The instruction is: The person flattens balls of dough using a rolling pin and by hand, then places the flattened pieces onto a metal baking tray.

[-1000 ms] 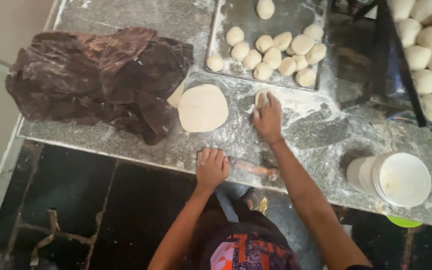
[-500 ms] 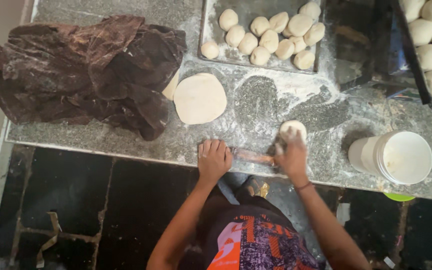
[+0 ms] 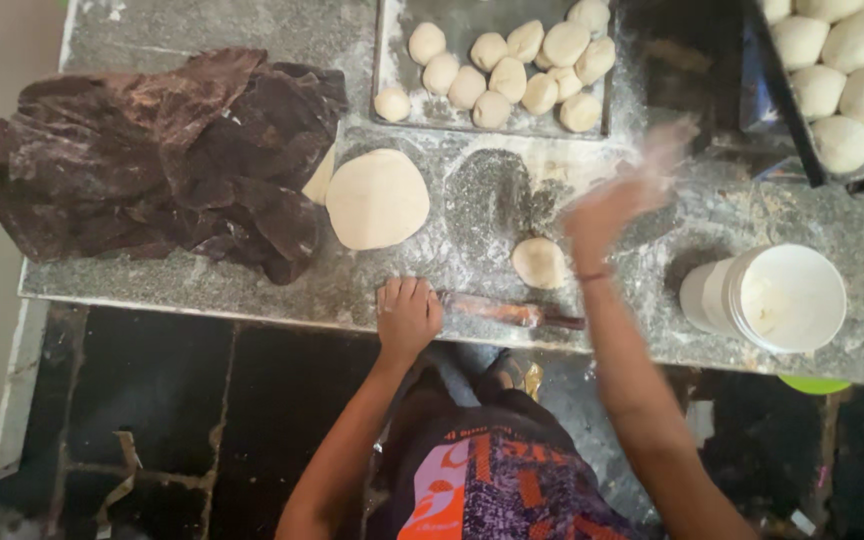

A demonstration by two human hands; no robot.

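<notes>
The fingers of the left hand (image 3: pixel 407 315) are lying flat and close together over the left end of the rolling pin (image 3: pixel 507 311), pressing it against the near edge of the table (image 3: pixel 252 285). The pin is lying along that edge, its right end free. The right hand (image 3: pixel 617 200) is hovering above the floured table surface, blurred; its fingers are appearing spread and holding nothing, though the blur is hiding their exact spacing.

A small flattened dough ball (image 3: pixel 539 262) is sitting on the flour just left of the right wrist — apart from both hands and just beyond the pin. A larger rolled dough disc (image 3: pixel 377 198) is lying further left, touching a dark brown cloth (image 3: pixel 162 160) that is covering another disc's edge. A metal tray (image 3: pixel 397 60) at the far side is carrying a cluster of dough balls (image 3: pixel 507 65). A white tub (image 3: pixel 767 297) is standing at the right, near the table edge — behind it, a second tray of dough balls (image 3: pixel 842 75) is showing in the upper right corner.
</notes>
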